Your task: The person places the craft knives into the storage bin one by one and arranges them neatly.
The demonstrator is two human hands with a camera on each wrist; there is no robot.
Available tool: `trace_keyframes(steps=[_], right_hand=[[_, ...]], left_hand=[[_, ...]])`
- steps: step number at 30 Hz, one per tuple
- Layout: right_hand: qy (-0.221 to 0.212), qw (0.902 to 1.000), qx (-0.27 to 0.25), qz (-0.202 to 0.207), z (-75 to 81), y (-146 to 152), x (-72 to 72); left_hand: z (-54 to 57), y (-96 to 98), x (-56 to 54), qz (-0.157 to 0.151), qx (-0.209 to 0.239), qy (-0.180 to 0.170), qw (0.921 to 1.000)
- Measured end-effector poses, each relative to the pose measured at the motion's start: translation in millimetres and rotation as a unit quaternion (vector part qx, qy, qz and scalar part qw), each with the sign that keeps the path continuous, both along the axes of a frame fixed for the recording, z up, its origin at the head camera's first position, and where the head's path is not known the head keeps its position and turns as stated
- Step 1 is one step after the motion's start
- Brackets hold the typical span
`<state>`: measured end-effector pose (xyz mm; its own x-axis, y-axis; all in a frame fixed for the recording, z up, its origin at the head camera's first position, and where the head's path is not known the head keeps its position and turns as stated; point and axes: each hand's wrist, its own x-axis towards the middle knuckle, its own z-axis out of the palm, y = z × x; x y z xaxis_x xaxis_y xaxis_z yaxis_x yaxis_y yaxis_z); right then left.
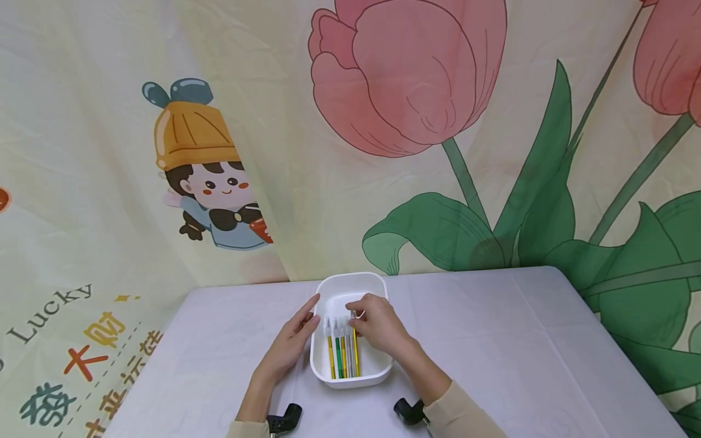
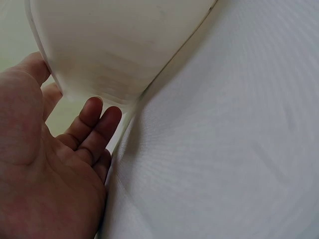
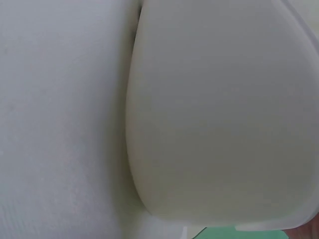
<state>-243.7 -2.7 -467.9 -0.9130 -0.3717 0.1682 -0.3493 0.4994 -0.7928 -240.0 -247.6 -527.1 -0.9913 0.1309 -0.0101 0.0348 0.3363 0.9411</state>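
A white rounded tray (image 1: pixel 350 383) stands on the table with a row of several slim pens (image 1: pixel 338 358) lying lengthwise in it. They are yellow, green and silver, with pale clear upper ends. Over the tray's right side, my right hand (image 1: pixel 379 325) pinches the upper end of the rightmost yellow pen (image 1: pixel 356 359) between thumb and fingers. My left hand (image 1: pixel 289 345) rests at the tray's left rim, thumb and index finger touching it. In the left wrist view, its other fingers (image 2: pixel 109 129) lie loosely bent beside the tray's outer wall (image 2: pixel 109 45). The right wrist view mostly shows the tray's outer wall (image 3: pixel 224 114).
A white cloth covers the table (image 1: pixel 482 347). Behind it hangs a curtain (image 1: pixel 306 201) printed with tulips and a cartoon figure. Black wrist devices, one on the left (image 1: pixel 286 418) and one on the right (image 1: pixel 409 412), sit by the sleeves.
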Motion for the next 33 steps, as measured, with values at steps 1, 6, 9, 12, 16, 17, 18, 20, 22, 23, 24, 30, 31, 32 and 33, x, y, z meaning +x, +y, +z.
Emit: trace_keyframes(steps=[1,6,9,12,16,17,18,20,22,23,24,30,31,32,33], right_hand=[[0.004,1.0000,0.004,0.001,-0.1,-0.3,0.3],[0.015,0.9994,0.030,-0.004,-0.5,-1.8,1.4],[0.021,0.9988,0.044,-0.005,-1.4,-2.3,0.9],[0.030,0.9978,0.059,-0.004,-3.0,-2.6,0.0],[0.031,0.9967,0.075,-0.007,-5.1,-2.7,-0.9],[0.030,0.9965,0.078,-0.008,-5.4,-2.7,-1.0],[0.028,0.9961,0.083,-0.010,-5.5,-3.0,-1.2],[0.022,0.9956,0.090,-0.011,-5.5,-3.3,-0.8],[0.024,0.9947,0.099,-0.010,-5.4,-3.6,-0.7],[0.024,0.9942,0.104,-0.009,-5.6,-3.8,-0.6],[0.025,0.9935,0.110,-0.009,-5.5,-4.0,-0.5],[0.025,0.9911,0.130,-0.012,-4.7,-6.5,0.5],[0.021,0.9911,0.131,-0.014,-4.7,-7.3,0.7],[0.022,0.9910,0.131,-0.015,-4.9,-8.1,0.9],[0.020,0.9908,0.133,-0.016,-4.9,-9.1,1.3]], left_hand=[[-0.1,-0.2,-0.1,0.000,0.000,0.000,1.0000],[-0.5,-0.3,-0.5,-0.002,0.003,0.001,1.0000],[-0.7,-0.2,-0.7,-0.001,0.003,0.000,1.0000],[-1.1,-0.3,-1.0,0.000,-0.001,0.001,1.0000],[-0.8,-0.3,-0.8,-0.001,-0.001,0.000,1.0000],[-0.6,-0.4,-0.7,-0.001,-0.001,0.000,1.0000],[-0.6,-0.4,-0.7,-0.002,0.001,0.000,1.0000],[-0.3,-0.4,-0.5,-0.002,0.002,-0.001,1.0000],[-0.2,-0.2,-0.3,-0.001,0.002,-0.002,1.0000],[-0.1,-0.1,-0.3,0.000,0.001,-0.003,1.0000],[-0.1,0.0,-0.3,0.001,0.001,-0.004,1.0000],[0.1,0.3,-0.5,0.004,-0.005,-0.002,1.0000],[0.1,0.3,-0.4,0.004,-0.004,-0.002,1.0000],[0.0,0.3,-0.4,0.005,-0.004,-0.002,1.0000],[0.0,0.2,-0.4,0.006,-0.004,-0.002,1.0000]])
